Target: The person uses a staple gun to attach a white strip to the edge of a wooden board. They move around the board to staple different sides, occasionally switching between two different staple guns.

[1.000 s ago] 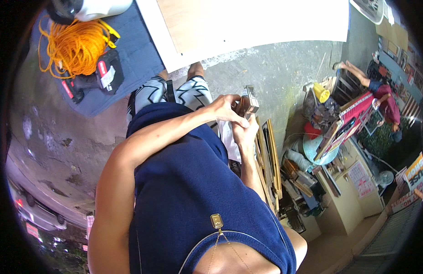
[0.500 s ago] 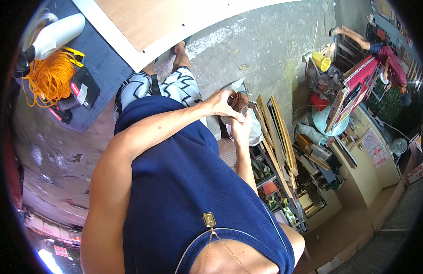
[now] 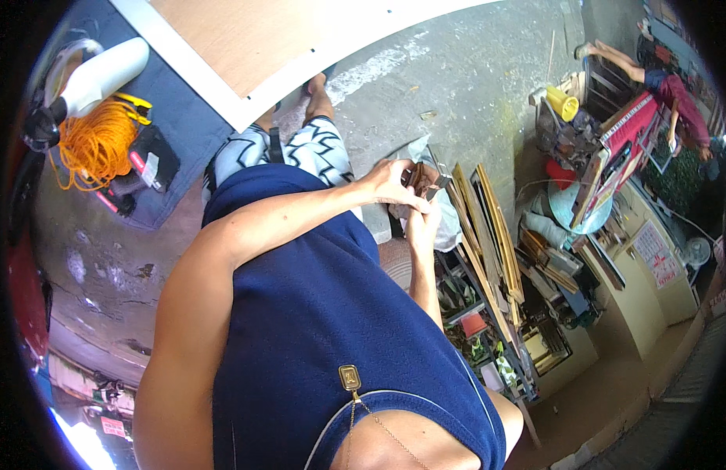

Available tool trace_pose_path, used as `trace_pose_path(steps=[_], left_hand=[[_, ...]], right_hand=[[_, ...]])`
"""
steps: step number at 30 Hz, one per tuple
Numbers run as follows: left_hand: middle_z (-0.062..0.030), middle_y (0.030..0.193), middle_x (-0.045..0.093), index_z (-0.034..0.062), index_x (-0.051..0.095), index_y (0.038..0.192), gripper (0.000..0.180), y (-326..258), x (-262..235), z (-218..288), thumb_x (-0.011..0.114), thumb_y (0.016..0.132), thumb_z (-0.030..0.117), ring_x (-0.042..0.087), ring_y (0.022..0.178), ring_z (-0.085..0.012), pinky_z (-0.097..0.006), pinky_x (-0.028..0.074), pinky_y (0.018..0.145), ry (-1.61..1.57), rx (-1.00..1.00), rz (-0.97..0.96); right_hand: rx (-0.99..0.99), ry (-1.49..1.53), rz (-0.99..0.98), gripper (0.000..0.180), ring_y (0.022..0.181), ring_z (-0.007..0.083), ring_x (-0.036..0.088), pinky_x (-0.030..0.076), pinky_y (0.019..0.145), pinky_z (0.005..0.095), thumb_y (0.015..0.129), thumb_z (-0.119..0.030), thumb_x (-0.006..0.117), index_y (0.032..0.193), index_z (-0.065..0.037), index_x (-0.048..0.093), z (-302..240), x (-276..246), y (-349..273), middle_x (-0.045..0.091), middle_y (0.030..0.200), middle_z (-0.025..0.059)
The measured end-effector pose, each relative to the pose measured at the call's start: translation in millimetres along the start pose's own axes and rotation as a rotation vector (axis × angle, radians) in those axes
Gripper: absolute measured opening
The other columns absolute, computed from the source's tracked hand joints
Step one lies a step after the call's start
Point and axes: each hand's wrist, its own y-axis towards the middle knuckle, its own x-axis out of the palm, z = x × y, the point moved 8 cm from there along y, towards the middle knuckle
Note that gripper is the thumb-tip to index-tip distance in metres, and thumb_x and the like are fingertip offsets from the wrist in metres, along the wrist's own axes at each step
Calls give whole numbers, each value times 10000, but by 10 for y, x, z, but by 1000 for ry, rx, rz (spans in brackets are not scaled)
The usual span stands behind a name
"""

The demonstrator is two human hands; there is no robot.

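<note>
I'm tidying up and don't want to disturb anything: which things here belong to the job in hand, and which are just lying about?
In hand:
- small brown item, held between left hand and right hand

Apparently lying about:
- orange rope
- yellow container
- wooden strips

On my head view, I observe the left hand (image 3: 390, 183) and right hand (image 3: 422, 224) holding a small brown object (image 3: 417, 179). Orange rope (image 3: 97, 142) lies near a white bottle (image 3: 108, 74), left; wooden strips (image 3: 498, 235), right.
</note>
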Motion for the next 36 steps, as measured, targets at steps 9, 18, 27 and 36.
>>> trace_pose_path(steps=[9, 18, 27, 36], left_hand=[[-144, 1146, 587, -23, 474, 1239, 771, -351, -569, 16, 831, 627, 280, 574, 1061, -224, -326, 445, 936, -217, 60, 181], [-97, 1030, 614, -16, 541, 1119, 588, -1240, -1468, -173, 822, 639, 175, 593, 976, -175, -314, 478, 883, -596, 76, 538], [-73, 931, 648, -13, 639, 999, 427, -1479, -1782, -335, 784, 660, 202, 596, 872, -145, -285, 475, 819, -590, 83, 648], [-87, 912, 649, -22, 642, 973, 385, -1490, -1867, -372, 747, 696, 224, 595, 846, -153, -283, 465, 788, -518, 55, 661]], right_hand=[[-254, -276, -192, 226, 716, 228, 596, 472, 654, 349, 818, -118, 634, 988, 8, 557, -589, 523, 197, 614, 787, 136], [-421, -273, -527, 337, 716, 343, 651, 515, 653, 377, 655, -93, 646, 945, 16, 513, -1189, 1763, 139, 619, 761, 213], [-356, -332, -609, 306, 665, 419, 631, 507, 606, 447, 681, -132, 642, 904, 24, 503, -1200, 2238, 111, 604, 692, 264], [-253, -415, -619, 350, 812, 351, 680, 536, 723, 380, 687, -100, 618, 1004, 38, 565, -1233, 2310, 121, 662, 817, 258]])
